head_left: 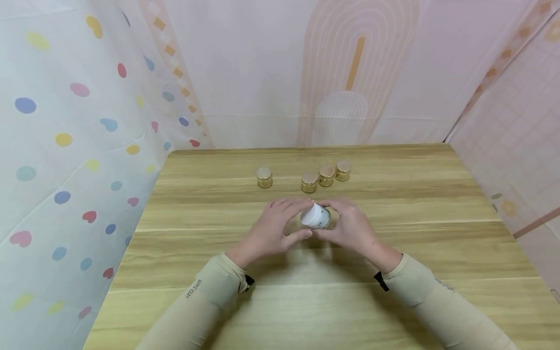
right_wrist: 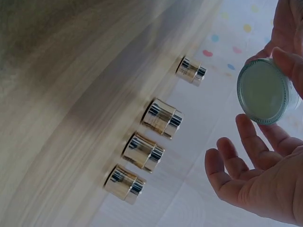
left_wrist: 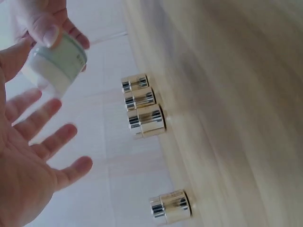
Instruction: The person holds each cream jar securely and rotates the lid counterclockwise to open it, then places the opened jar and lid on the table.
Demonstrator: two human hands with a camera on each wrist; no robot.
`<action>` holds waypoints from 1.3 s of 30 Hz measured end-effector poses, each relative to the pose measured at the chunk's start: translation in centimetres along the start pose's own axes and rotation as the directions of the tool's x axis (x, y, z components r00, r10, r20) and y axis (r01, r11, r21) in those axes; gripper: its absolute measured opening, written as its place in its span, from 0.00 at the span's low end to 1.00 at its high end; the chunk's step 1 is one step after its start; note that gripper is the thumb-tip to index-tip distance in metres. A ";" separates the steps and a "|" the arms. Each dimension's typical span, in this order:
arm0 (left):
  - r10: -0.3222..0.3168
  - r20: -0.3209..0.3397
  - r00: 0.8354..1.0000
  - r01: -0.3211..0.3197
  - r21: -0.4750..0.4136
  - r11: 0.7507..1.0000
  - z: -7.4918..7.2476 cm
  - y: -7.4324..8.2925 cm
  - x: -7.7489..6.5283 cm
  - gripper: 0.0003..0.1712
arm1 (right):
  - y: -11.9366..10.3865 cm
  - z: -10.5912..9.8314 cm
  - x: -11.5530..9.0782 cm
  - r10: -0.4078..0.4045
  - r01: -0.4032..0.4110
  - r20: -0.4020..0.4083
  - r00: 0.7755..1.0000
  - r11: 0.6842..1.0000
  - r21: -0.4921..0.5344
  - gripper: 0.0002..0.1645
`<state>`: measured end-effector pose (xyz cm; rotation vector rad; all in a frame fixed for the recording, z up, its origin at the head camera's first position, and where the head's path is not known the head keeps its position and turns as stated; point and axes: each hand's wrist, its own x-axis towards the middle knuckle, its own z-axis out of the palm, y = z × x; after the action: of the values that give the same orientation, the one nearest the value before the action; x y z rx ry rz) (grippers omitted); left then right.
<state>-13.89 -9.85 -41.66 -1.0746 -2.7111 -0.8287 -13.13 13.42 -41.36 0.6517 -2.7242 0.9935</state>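
While your left hand (head_left: 276,223) pinches the lid (head_left: 310,217) from nine o'clock and your right hand (head_left: 352,227) the jar (head_left: 324,218) from three, above the worktop (head_left: 315,291), expect something light, stiff, probably slick and breakable, best gripped round its sides.

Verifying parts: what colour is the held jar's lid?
The lid is white, clearest in the head view.

- Small round jar (head_left: 316,217), white lid (head_left: 310,216) on, pale green body (left_wrist: 71,53) with small dark print on its side
- Held up off the table (head_left: 280,301), about midway across it, left fingers (head_left: 298,206) pinching the lid and right fingers (head_left: 334,203) curled round the body
- Tilted, lid towards the table's left side, round ridged-edged base (right_wrist: 261,91) towards its right
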 end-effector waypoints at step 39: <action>-0.049 0.083 0.995 0.049 0.006 0.999 -0.6 -0.8 -0.5 0.37 | -0.5 0.7 -0.2 -0.017 0.020 0.067 0.998 0.999 -0.041 0.38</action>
<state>-14.12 -10.94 -41.63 -1.0691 -2.8165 -0.8030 -12.73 12.70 -41.73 0.7140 -2.7823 0.9247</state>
